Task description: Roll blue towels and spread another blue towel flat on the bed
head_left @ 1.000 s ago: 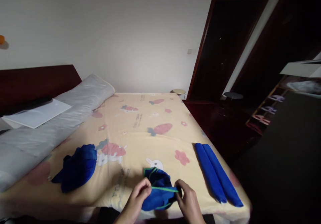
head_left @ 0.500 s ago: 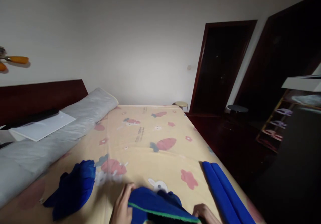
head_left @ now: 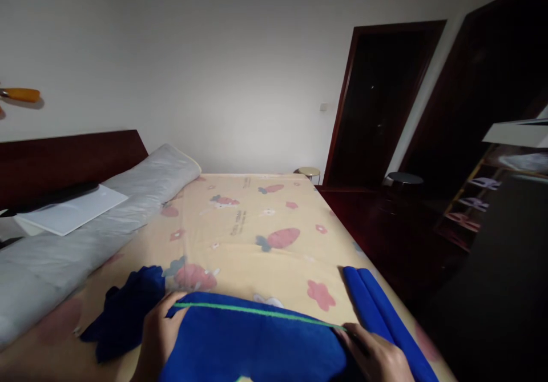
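A blue cloth (head_left: 257,342) with a green stitched edge is spread between my hands at the near side of the bed. My left hand (head_left: 160,330) pinches its upper left corner. At the upper right corner, my right hand (head_left: 377,353) is closed on the same green edge. Left of my left hand lies a crumpled dark blue cloth (head_left: 128,310). Two rolled blue cloths (head_left: 385,319) lie side by side just beyond my right hand. The lower part of the held cloth runs out of view.
The bed's cream sheet (head_left: 240,256) carries carrot and flower prints. A grey rolled quilt (head_left: 107,239) lies along the headboard (head_left: 72,153), with a white folder (head_left: 72,208) on it. Stools (head_left: 309,172), a shoe rack (head_left: 475,199) and a dark door (head_left: 385,108) stand beyond.
My hands have moved apart, the left one to the left and the right one to the right. The bunched blue cloth is now stretched out wide, its green edge nearly straight.
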`<state>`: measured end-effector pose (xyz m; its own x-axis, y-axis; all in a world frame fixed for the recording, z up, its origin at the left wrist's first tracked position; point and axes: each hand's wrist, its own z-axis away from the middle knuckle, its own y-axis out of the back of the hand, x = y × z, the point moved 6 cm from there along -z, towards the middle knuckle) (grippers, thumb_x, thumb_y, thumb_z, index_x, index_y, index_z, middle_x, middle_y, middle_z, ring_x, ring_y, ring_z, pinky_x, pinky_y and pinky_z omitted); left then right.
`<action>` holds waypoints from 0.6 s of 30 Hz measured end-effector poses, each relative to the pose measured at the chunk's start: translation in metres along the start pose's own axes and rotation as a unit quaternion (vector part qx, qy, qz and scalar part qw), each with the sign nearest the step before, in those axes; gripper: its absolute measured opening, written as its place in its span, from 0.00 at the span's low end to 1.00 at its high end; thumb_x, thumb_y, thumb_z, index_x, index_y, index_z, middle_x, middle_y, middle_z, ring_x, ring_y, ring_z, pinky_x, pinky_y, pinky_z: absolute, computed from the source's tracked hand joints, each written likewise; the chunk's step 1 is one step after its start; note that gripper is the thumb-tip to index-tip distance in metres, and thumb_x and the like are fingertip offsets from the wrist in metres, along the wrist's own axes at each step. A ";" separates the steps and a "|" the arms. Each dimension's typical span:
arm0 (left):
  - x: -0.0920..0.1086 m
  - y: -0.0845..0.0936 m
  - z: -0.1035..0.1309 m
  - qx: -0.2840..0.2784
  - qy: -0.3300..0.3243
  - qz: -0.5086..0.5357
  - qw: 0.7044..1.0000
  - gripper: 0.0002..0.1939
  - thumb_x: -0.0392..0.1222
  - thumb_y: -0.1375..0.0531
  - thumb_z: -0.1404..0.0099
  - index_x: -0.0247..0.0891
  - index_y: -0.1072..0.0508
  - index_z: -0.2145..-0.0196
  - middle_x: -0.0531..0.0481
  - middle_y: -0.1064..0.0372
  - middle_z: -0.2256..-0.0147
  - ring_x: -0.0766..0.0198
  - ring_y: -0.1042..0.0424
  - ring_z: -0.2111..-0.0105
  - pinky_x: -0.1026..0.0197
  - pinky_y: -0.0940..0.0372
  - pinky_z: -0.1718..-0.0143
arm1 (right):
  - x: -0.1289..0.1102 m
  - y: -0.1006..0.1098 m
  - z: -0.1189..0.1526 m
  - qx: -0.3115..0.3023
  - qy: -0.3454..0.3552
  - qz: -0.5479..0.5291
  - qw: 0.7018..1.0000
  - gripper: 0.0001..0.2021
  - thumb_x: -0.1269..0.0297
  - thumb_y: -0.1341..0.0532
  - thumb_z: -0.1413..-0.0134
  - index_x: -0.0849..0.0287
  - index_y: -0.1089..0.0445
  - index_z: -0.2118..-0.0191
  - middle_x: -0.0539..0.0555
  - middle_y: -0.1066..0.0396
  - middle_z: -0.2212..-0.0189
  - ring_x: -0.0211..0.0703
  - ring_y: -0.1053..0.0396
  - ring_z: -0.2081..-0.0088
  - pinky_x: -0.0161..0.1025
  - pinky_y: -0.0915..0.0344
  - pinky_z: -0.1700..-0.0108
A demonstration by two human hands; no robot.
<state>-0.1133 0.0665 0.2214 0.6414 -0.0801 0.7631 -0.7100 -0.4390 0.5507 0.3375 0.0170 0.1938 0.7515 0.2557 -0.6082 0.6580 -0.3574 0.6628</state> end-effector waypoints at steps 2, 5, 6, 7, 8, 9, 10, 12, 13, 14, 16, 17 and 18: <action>0.006 0.011 -0.001 0.028 -0.060 -0.057 0.996 0.12 0.50 0.44 0.44 0.44 0.24 0.70 0.49 0.22 0.67 0.54 0.25 0.61 0.57 0.30 0.57 | -0.001 0.008 -0.004 -0.012 -0.029 -0.006 0.999 0.16 0.44 0.42 0.47 0.49 0.25 0.71 0.50 0.25 0.78 0.41 0.28 0.77 0.33 0.34 0.74; 0.008 0.015 -0.001 0.044 -0.122 -0.108 0.986 0.16 0.51 0.48 0.40 0.43 0.24 0.70 0.46 0.22 0.66 0.54 0.25 0.61 0.55 0.30 0.55 | -0.008 0.011 -0.008 -0.100 -0.054 -0.056 0.992 0.16 0.44 0.40 0.49 0.50 0.25 0.71 0.50 0.24 0.75 0.41 0.28 0.74 0.33 0.34 0.71; 0.008 0.014 -0.001 0.045 -0.133 -0.119 0.983 0.17 0.52 0.49 0.39 0.43 0.24 0.70 0.45 0.23 0.66 0.54 0.25 0.62 0.55 0.29 0.56 | -0.010 0.009 -0.008 -0.136 -0.062 -0.074 0.986 0.16 0.44 0.40 0.49 0.50 0.25 0.71 0.50 0.23 0.74 0.42 0.27 0.73 0.33 0.34 0.70; 0.007 0.014 -0.002 0.048 -0.137 -0.127 0.981 0.18 0.53 0.50 0.39 0.43 0.24 0.70 0.45 0.23 0.67 0.54 0.25 0.62 0.56 0.29 0.57 | -0.011 0.007 -0.008 -0.167 -0.071 -0.088 0.979 0.16 0.44 0.39 0.50 0.51 0.25 0.72 0.50 0.23 0.74 0.42 0.28 0.72 0.33 0.34 0.69; 0.007 0.013 -0.002 0.049 -0.136 -0.134 0.980 0.19 0.54 0.50 0.38 0.42 0.24 0.70 0.45 0.23 0.67 0.55 0.25 0.63 0.56 0.29 0.58 | -0.011 0.005 -0.006 -0.196 -0.080 -0.099 0.972 0.16 0.44 0.38 0.51 0.52 0.26 0.72 0.50 0.24 0.74 0.42 0.28 0.71 0.33 0.35 0.69; 0.006 0.012 -0.003 0.047 -0.134 -0.141 0.980 0.20 0.54 0.50 0.38 0.42 0.24 0.69 0.45 0.24 0.68 0.55 0.25 0.63 0.56 0.29 0.59 | -0.011 0.002 -0.005 -0.224 -0.088 -0.105 0.965 0.16 0.44 0.37 0.52 0.53 0.26 0.72 0.49 0.24 0.74 0.42 0.29 0.71 0.33 0.36 0.70; 0.005 0.012 -0.003 0.044 -0.133 -0.147 0.979 0.20 0.55 0.51 0.38 0.42 0.24 0.69 0.45 0.24 0.68 0.55 0.25 0.63 0.57 0.29 0.59 | -0.010 -0.001 -0.003 -0.250 -0.094 -0.107 0.958 0.17 0.44 0.37 0.53 0.54 0.26 0.73 0.49 0.25 0.75 0.41 0.30 0.72 0.33 0.38 0.70; 0.004 0.011 -0.004 0.027 -0.147 -0.164 0.975 0.21 0.54 0.52 0.37 0.42 0.24 0.69 0.45 0.24 0.68 0.56 0.25 0.64 0.57 0.29 0.60 | -0.007 -0.005 0.001 -0.292 -0.102 -0.101 0.946 0.17 0.44 0.37 0.53 0.55 0.27 0.73 0.49 0.26 0.76 0.41 0.31 0.72 0.34 0.39 0.71; 0.003 0.010 -0.005 0.013 -0.164 -0.174 0.971 0.20 0.54 0.52 0.37 0.42 0.23 0.68 0.44 0.24 0.67 0.56 0.25 0.64 0.56 0.29 0.60 | -0.004 -0.005 0.001 -0.300 -0.103 -0.094 0.944 0.17 0.44 0.38 0.52 0.55 0.27 0.72 0.49 0.26 0.75 0.41 0.31 0.71 0.34 0.39 0.70; 0.002 0.010 -0.006 -0.002 -0.183 -0.184 0.966 0.20 0.52 0.52 0.37 0.43 0.23 0.68 0.44 0.24 0.67 0.56 0.26 0.63 0.56 0.30 0.59 | 0.000 -0.003 0.001 -0.298 -0.102 -0.086 0.945 0.17 0.44 0.39 0.50 0.55 0.27 0.72 0.50 0.25 0.74 0.41 0.31 0.71 0.34 0.38 0.69; -0.004 0.011 -0.008 -0.025 -0.213 -0.201 0.956 0.19 0.50 0.52 0.37 0.43 0.23 0.67 0.44 0.23 0.65 0.55 0.26 0.62 0.54 0.31 0.57 | 0.010 0.004 -0.003 -0.266 -0.099 -0.054 0.957 0.17 0.45 0.42 0.48 0.54 0.27 0.71 0.51 0.24 0.73 0.43 0.29 0.70 0.36 0.36 0.67; -0.009 0.012 -0.010 -0.027 -0.217 -0.211 0.953 0.19 0.49 0.52 0.37 0.43 0.23 0.66 0.43 0.23 0.65 0.54 0.27 0.61 0.53 0.31 0.56 | 0.017 0.010 -0.006 -0.236 -0.099 -0.033 0.966 0.17 0.46 0.42 0.48 0.53 0.27 0.71 0.52 0.24 0.72 0.45 0.28 0.69 0.37 0.35 0.66; -0.015 0.015 -0.013 -0.023 -0.211 -0.221 0.952 0.19 0.49 0.53 0.37 0.43 0.23 0.65 0.42 0.23 0.64 0.53 0.27 0.61 0.51 0.32 0.56 | 0.025 0.016 -0.009 -0.197 -0.101 -0.011 0.975 0.16 0.46 0.42 0.49 0.53 0.26 0.70 0.53 0.23 0.71 0.47 0.27 0.69 0.38 0.34 0.65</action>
<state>-0.1373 0.0726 0.2219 0.9330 -0.2536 0.2554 -0.3501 -0.4745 0.8076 0.3673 0.0260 0.1934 0.7383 0.0638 -0.6715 0.6712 0.0286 0.7407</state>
